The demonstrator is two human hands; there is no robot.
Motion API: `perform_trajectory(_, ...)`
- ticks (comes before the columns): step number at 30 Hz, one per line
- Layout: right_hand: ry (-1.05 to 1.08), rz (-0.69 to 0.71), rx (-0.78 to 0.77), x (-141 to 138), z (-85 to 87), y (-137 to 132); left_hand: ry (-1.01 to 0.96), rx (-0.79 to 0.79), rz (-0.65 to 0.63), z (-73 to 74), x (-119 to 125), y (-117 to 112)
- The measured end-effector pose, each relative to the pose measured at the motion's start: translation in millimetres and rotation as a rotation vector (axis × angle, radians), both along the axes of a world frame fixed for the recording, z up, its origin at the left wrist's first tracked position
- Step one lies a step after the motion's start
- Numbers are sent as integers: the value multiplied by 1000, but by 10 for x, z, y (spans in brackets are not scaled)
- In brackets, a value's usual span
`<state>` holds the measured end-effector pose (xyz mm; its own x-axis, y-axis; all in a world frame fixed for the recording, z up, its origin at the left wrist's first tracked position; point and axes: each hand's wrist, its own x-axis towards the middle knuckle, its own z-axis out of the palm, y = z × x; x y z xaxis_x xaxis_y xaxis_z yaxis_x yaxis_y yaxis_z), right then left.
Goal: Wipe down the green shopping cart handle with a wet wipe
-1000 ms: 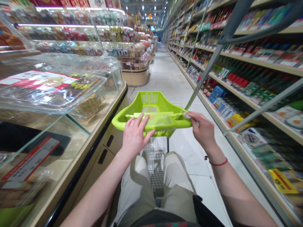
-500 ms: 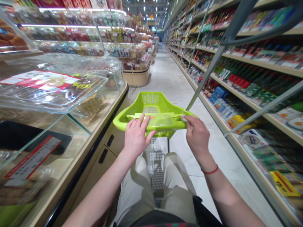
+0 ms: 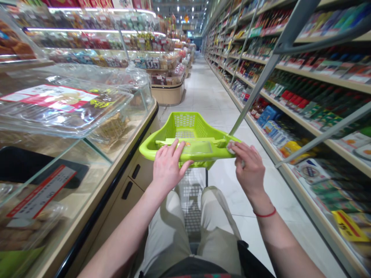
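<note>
A lime-green plastic shopping cart basket (image 3: pixel 188 125) stands in the aisle right in front of me. My left hand (image 3: pixel 168 168) lies flat on its near rim, fingers stretched out and thumb spread, holding nothing. My right hand (image 3: pixel 249 168) is at the right end of the same rim. Its fingers are curled and pinch a small white cloth (image 3: pixel 230 145) against the green plastic. A red string is round my right wrist. My light trousers show below, between my arms.
A glass display counter (image 3: pixel 116 154) with clear-lidded food trays runs along the left, close to the cart. Stocked shelves (image 3: pixel 304 100) line the right side, with a slanted grey metal bar (image 3: pixel 255 92) reaching out from them. The white tiled aisle (image 3: pixel 203 88) runs on ahead.
My right hand slid a little left along the cart's rim, then back right, with the white cloth under its fingers. My left hand and the cart have hardly moved.
</note>
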<state>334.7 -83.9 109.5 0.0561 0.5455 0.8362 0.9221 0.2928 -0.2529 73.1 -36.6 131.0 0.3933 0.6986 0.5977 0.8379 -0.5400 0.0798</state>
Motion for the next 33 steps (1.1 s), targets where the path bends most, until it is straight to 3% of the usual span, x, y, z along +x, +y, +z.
perform_trajectory(4, 118, -3, 38, 15, -20, -23, -3, -6, -9, -6, 10, -4)
perform_trajectory(11, 80, 141, 17, -808, 129, 145, -2, -10, -10, 14, 24, -9)
perform_trajectory(15, -22, 248, -30, -1026, 134, 200, 3, -10, -11, 18, 20, -15)
perform_trajectory(18, -84, 296, -53, -935, 105, 152, 1, 0, -20, 13, 12, -12)
perform_trajectory(26, -123, 345, -63, -346, 88, -81, 3, 6, -30, -4, 2, 2)
perform_trajectory(33, -174, 376, -171, -522, 250, 183, -5, -11, -19, 3, 8, -5)
